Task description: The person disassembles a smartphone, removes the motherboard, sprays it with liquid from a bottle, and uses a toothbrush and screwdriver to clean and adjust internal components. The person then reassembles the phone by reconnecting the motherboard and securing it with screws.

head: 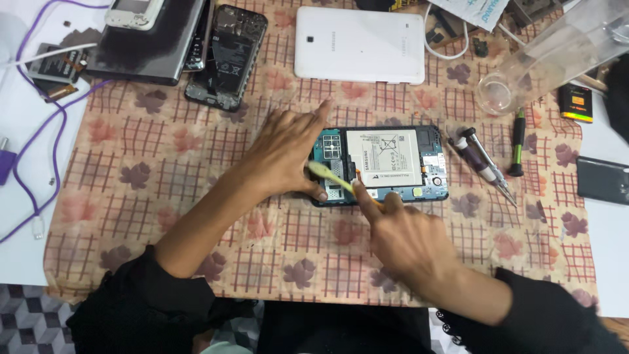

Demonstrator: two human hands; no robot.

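Two bare hands are in view, the left hand (285, 154) and the right hand (406, 239). One opened tablet with its white battery exposed (383, 164) lies on the one checked, leaf-printed cloth (164, 196). One pale yellow toothbrush (331, 177), one white tablet back cover (359, 44), two slim screwdrivers (485, 164) (517, 141), one clear plastic tumbler (550, 56) and one purple cable (39, 131) are also countable.

A white surface (26, 249) carries a checked cloth with a faded maple-leaf print (131, 216). At the lower left shows a grey and white geometric tiled floor (29, 314). The light is even and bright.
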